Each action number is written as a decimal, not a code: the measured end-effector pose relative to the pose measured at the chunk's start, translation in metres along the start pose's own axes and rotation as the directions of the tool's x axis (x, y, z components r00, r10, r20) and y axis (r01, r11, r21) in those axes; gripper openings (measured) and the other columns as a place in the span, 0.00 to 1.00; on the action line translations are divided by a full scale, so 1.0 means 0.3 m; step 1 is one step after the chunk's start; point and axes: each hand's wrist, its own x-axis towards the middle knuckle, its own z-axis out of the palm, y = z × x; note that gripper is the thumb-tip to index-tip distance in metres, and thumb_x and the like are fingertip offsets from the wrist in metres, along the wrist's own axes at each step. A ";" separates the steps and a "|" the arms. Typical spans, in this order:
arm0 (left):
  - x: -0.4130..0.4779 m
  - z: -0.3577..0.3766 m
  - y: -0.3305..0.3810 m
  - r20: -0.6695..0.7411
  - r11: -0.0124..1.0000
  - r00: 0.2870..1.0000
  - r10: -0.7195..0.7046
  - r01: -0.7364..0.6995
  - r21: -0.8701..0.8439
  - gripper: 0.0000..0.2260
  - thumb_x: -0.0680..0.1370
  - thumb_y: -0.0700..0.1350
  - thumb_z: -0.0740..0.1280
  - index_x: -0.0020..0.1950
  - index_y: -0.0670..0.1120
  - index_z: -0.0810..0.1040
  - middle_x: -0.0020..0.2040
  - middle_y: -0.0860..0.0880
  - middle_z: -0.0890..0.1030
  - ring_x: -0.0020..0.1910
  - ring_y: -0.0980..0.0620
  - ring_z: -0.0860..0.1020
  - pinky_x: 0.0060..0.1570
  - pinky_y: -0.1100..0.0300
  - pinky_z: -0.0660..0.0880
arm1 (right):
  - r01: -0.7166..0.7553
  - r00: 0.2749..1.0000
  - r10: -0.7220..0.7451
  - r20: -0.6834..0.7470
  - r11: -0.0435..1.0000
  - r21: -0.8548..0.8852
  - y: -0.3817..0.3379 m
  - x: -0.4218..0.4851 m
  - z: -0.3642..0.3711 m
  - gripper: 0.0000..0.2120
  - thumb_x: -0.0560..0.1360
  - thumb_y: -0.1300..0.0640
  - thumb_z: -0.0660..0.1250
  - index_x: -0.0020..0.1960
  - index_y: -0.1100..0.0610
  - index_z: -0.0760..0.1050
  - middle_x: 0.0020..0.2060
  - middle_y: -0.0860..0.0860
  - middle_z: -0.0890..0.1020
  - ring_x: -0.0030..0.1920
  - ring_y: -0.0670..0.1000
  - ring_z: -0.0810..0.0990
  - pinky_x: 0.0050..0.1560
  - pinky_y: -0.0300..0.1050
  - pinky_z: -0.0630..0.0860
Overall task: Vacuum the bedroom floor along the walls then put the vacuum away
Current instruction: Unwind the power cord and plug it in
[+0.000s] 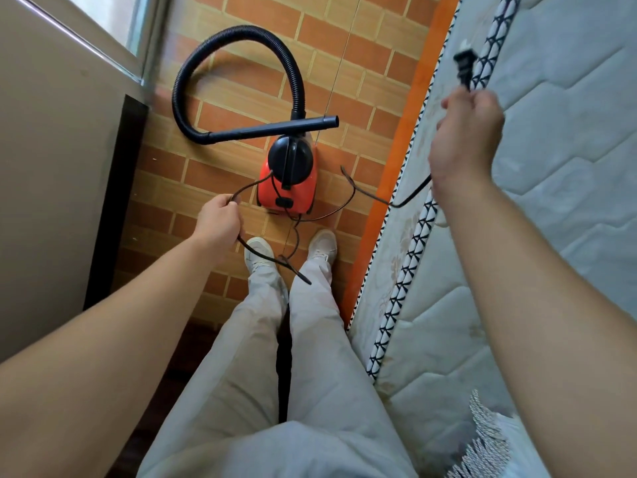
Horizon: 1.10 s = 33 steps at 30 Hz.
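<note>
Now holding the power cord (412, 193) at two spots. Gripping a loop of it in the left hand (219, 219), left of centre, with fingers curled round it. Clutching the far end in the right hand (465, 132), upper right, with fingers clenched on the cord and the plug (463, 69) sticking up above the fist, over the mattress (568, 167). Facing the red vacuum (287, 182) at mid-frame on the brick-pattern floor (344, 39), with its black hose (238, 29) looped above it and the nozzle tube (275, 127) lying across its top. Probably gathering the cord to put the machine away.

Worth watching the slack: hanging low in front of the shoes (256, 251) at lower centre, so likely to snag a foot on stepping forward. Could also tip or drag the canister by tugging hard with either hand. Might kink the cord by coiling it twisted, or knock the plug against the mattress edge if swung loose.
</note>
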 end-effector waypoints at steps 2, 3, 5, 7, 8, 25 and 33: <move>0.005 -0.012 -0.011 0.004 0.995 0.998 0.056 -0.056 0.088 0.10 0.87 0.42 0.54 0.63 0.48 0.74 0.42 0.48 0.76 0.40 0.53 0.74 0.45 0.57 0.75 | 0.088 0.996 -0.088 -0.006 0.996 0.026 -0.089 0.007 -0.029 0.12 0.81 0.55 0.59 0.39 0.51 0.69 0.33 0.48 0.73 0.30 0.47 0.67 0.31 0.41 0.63; 0.008 -0.020 -0.012 0.003 0.987 0.998 0.069 -0.069 0.145 0.11 0.87 0.43 0.55 0.64 0.48 0.74 0.44 0.48 0.77 0.42 0.52 0.75 0.45 0.57 0.75 | 0.126 0.992 -0.126 -0.013 0.991 0.051 -0.131 0.009 -0.043 0.11 0.80 0.54 0.59 0.39 0.51 0.69 0.32 0.48 0.72 0.29 0.47 0.66 0.31 0.41 0.62; 0.013 -0.041 -0.011 0.015 0.967 0.997 0.077 -0.078 0.242 0.14 0.86 0.43 0.56 0.68 0.46 0.74 0.54 0.46 0.81 0.49 0.49 0.78 0.51 0.53 0.77 | 0.180 0.984 -0.180 -0.007 0.977 0.119 -0.213 0.004 -0.067 0.09 0.78 0.53 0.59 0.39 0.51 0.70 0.31 0.48 0.70 0.30 0.49 0.65 0.32 0.43 0.61; 0.002 -0.060 0.001 0.027 0.952 0.996 0.080 -0.084 0.294 0.18 0.84 0.42 0.57 0.74 0.44 0.72 0.65 0.48 0.78 0.52 0.49 0.79 0.51 0.53 0.78 | 0.199 0.977 -0.208 0.038 0.965 0.174 -0.286 -0.022 -0.086 0.08 0.77 0.53 0.59 0.39 0.52 0.71 0.29 0.47 0.68 0.30 0.50 0.62 0.33 0.46 0.60; -0.013 -0.068 0.014 0.035 0.950 0.996 0.077 -0.084 0.300 0.20 0.84 0.41 0.58 0.76 0.44 0.70 0.67 0.49 0.76 0.53 0.50 0.78 0.50 0.55 0.77 | 0.206 0.972 -0.224 0.074 0.959 0.197 -0.319 -0.043 -0.092 0.08 0.77 0.53 0.60 0.40 0.52 0.71 0.28 0.46 0.67 0.29 0.49 0.62 0.32 0.45 0.59; -0.841 -0.325 0.586 0.340 0.544 0.446 0.828 -0.785 -0.297 0.13 0.85 0.45 0.64 0.69 0.49 0.78 0.63 0.57 0.83 0.66 0.60 0.78 0.65 0.64 0.75 | 0.314 0.558 -0.572 0.601 0.816 0.485 -0.981 -0.593 -0.343 0.16 0.84 0.62 0.54 0.38 0.56 0.67 0.23 0.45 0.63 0.23 0.48 0.56 0.26 0.40 0.56; -1.093 -0.570 0.577 0.014 0.302 0.323 0.946 -0.870 -0.390 0.12 0.82 0.49 0.68 0.64 0.46 0.80 0.58 0.48 0.86 0.60 0.48 0.83 0.61 0.48 0.79 | 0.227 0.196 -0.669 0.717 0.742 0.630 -1.218 -0.868 -0.371 0.09 0.75 0.59 0.55 0.36 0.55 0.62 0.24 0.46 0.60 0.24 0.48 0.52 0.26 0.35 0.54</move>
